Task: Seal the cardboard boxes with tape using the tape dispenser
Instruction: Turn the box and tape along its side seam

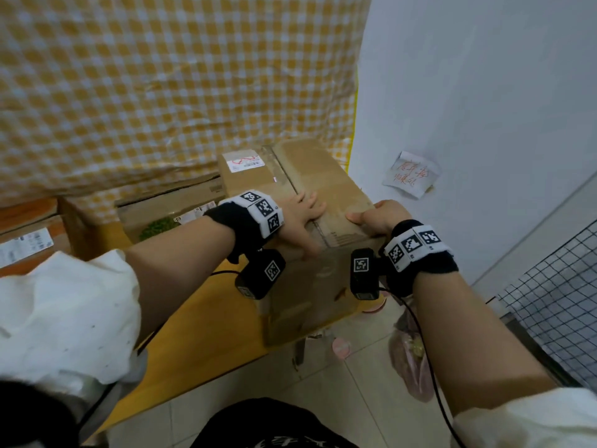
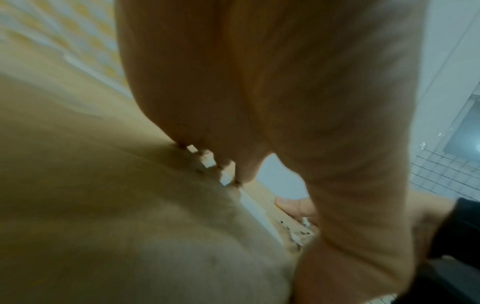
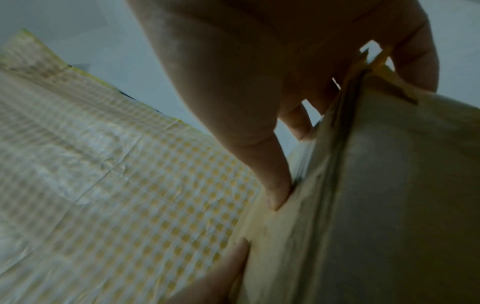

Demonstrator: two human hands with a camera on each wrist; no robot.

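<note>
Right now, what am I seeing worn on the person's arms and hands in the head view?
Both hands are bare. The left hand and right hand each have a black wristband wrapped by a white strap of square black-and-white markers. Under each wrist hangs a black camera block bearing one such marker, with a black cable trailing from the right one. White sleeves are pushed up the forearms.

1. A yellow-and-white checked cloth (image 1: pixel 161 85) is hanging across the back and covering most of the view.
2. A pale wall (image 1: pixel 478 92) is standing to the right, with a handwritten paper note (image 1: pixel 411 174) sticking to it low down.
3. Pale floor tiles (image 1: pixel 365 399) are lying below.
4. A yellow wooden table (image 1: pixel 200 337) is standing on the tiles.
5. A wire grid panel (image 1: pixel 555 305) is showing at the right edge.
</note>
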